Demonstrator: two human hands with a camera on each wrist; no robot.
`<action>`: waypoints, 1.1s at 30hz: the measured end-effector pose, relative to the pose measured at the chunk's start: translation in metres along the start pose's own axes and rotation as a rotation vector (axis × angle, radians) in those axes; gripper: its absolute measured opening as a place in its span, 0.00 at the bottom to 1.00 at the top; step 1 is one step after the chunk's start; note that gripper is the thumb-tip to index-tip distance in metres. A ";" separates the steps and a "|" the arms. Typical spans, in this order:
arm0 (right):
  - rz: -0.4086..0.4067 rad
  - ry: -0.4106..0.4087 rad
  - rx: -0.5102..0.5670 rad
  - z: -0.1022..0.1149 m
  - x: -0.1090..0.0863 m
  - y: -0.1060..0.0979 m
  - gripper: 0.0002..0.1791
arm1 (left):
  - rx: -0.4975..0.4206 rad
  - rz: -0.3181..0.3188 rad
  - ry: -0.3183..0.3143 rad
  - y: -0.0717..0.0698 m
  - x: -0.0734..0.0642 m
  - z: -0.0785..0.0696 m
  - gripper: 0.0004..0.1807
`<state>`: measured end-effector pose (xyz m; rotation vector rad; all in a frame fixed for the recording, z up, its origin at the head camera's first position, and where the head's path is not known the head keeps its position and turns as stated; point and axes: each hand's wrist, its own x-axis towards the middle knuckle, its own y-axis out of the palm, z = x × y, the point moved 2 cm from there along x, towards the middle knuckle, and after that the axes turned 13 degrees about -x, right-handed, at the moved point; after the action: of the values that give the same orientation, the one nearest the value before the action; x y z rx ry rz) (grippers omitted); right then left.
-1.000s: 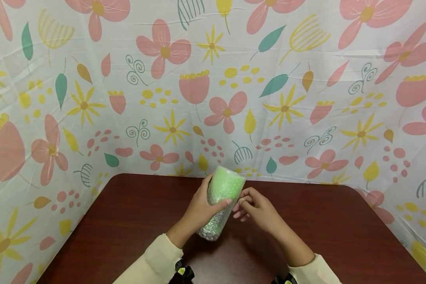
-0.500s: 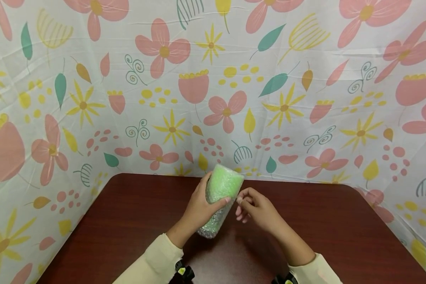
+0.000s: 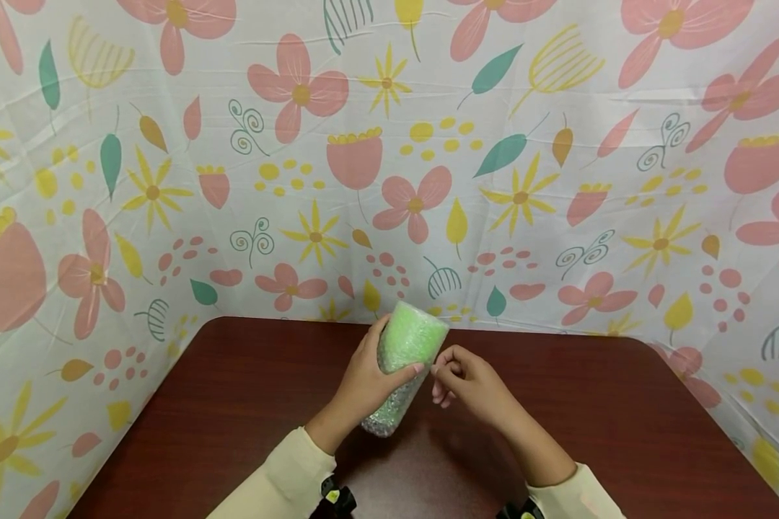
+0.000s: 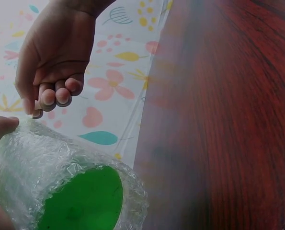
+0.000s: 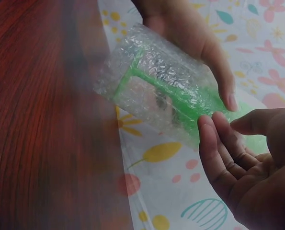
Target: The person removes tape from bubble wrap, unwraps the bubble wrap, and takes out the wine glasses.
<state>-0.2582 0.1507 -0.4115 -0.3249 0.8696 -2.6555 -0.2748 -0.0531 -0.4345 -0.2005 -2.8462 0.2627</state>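
A green cylinder-shaped thing in clear bubble wrap (image 3: 414,339) leans to the right above the table. My left hand (image 3: 366,375) grips it round the side, thumb across the front. One round green end (image 4: 87,201) shows inside the wrap in the left wrist view; green strips show through the wrap in the right wrist view. My right hand (image 3: 472,382) is at the right side of the roll, thumb and forefinger tips together at the edge of the wrap, pinching it. Its other fingers (image 4: 61,96) are curled in.
A dark red-brown wooden table (image 3: 266,404) lies under both hands. Behind it and at its sides hangs a white cloth (image 3: 389,216) with pink, yellow and green flowers. Black wrist straps (image 3: 334,497) sit at the cream sleeves (image 3: 279,468).
The wrapped roll has shifted and tilted slightly in my left hand. My right fingertips have moved a little away from the roll's side and stay drawn together.
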 end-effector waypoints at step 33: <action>0.061 -0.004 -0.004 0.006 -0.004 0.000 0.14 | 0.072 -0.051 0.041 0.002 -0.002 -0.001 0.55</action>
<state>-0.2523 0.1489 -0.4073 -0.2999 0.8693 -2.5966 -0.2721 -0.0515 -0.4341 -0.1176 -2.7909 0.3456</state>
